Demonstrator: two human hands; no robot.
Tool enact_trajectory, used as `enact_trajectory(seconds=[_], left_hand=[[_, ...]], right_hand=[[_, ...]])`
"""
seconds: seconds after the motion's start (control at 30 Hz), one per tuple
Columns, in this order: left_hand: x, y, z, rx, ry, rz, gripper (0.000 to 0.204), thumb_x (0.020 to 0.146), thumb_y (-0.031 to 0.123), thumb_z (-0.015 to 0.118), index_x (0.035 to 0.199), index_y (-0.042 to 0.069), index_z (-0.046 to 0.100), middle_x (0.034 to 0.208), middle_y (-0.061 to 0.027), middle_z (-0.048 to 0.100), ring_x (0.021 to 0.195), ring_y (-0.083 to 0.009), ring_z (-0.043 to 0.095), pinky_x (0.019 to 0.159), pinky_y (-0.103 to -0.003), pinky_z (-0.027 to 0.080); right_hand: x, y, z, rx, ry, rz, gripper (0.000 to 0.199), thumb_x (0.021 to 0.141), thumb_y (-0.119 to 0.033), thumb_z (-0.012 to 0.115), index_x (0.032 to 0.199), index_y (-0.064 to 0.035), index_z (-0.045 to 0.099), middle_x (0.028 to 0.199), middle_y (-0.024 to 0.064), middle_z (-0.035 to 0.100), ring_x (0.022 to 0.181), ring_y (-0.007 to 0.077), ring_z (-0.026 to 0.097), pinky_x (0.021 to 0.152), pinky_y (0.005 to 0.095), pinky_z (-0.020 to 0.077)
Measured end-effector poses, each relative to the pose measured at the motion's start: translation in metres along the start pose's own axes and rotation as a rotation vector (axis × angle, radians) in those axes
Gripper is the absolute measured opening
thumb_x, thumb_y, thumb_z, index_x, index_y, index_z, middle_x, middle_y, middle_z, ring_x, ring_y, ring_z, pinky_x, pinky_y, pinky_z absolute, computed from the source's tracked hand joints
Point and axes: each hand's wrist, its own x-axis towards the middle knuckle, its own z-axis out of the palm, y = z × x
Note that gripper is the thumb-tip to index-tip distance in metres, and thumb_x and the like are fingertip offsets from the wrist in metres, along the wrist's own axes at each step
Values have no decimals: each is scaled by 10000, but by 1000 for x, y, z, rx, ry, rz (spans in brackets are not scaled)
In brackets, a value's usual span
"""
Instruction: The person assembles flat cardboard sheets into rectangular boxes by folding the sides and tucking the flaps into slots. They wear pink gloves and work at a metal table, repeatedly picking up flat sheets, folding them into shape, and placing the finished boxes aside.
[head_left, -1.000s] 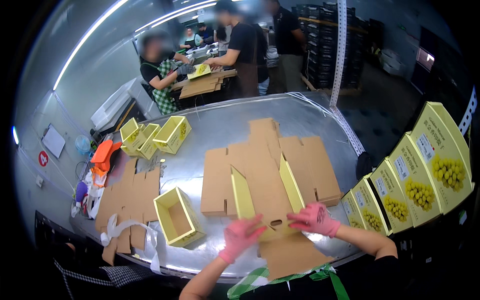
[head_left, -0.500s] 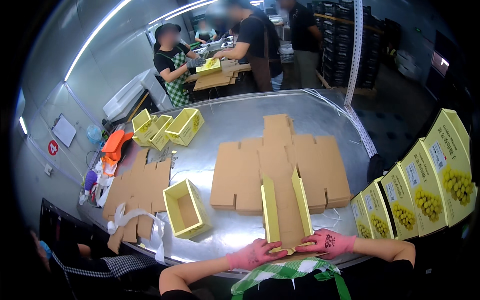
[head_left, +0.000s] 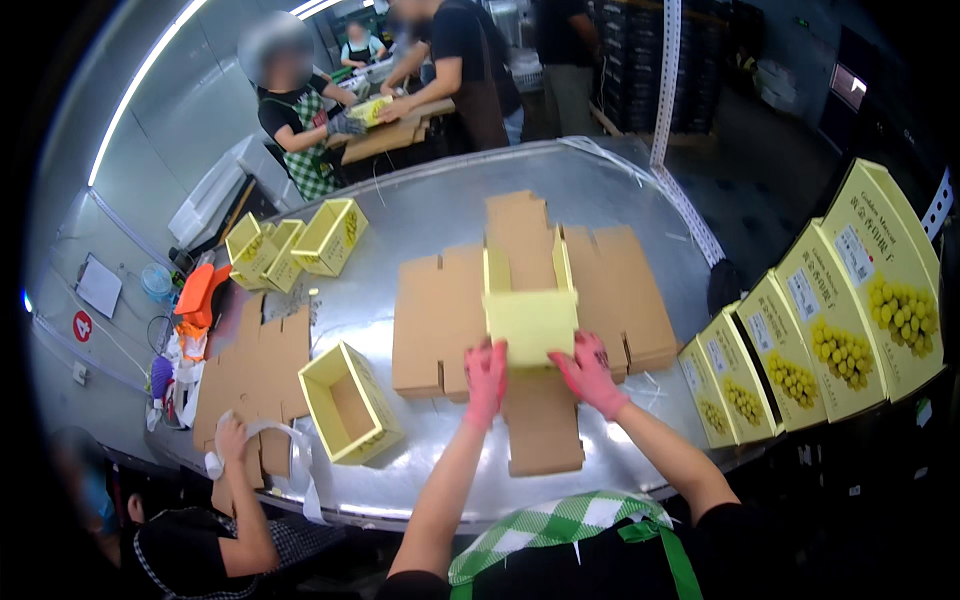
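A half-folded yellow carton (head_left: pixel 531 322) lies on a stack of flat cardboard blanks (head_left: pixel 430 325) in front of me. Its side walls and near end panel stand up, and a long brown flap (head_left: pixel 543 428) stretches from its near side toward me. In a pink glove, my left hand (head_left: pixel 486 380) grips the end panel's lower left corner. My right hand (head_left: pixel 592 374), gloved the same, has its fingers closed at the lower right corner. The end panel hides part of the carton's inside.
An open yellow box (head_left: pixel 384 433) stands to the left, with several more (head_left: pixel 330 238) behind it. Printed cartons (head_left: pixel 834 300) line the right side. A co-worker's hand (head_left: pixel 230 436) is over brown cardboard (head_left: pixel 262 360) at left. A perforated post (head_left: pixel 666 90) rises at the back.
Both hands have moved away from me with the carton, off the table's near edge. The near end panel now stands up. A co-worker's arm has come in at lower left.
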Motion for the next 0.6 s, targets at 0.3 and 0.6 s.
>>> enact_trajectory(seconds=[0.3,0.6], left_hand=[[15,82,22,-91,591,98,150,829,214,626,904,106,700,1023,-99,597,1036,-309,491,880,-361,408],[17,87,-33,1021,-402,444,271,767,414,632,877,174,689,795,2,642,883,-256,519,759,-395,389]], right_hand=[[11,-47,-27,-517,111,-321,712,714,-313,733,1313,-72,434,1235,111,492,1087,288,499,993,418,348],[56,-23,-21,-595,-645,-410,280,803,-321,604,923,-68,611,879,105,649,934,259,615,909,361,446]])
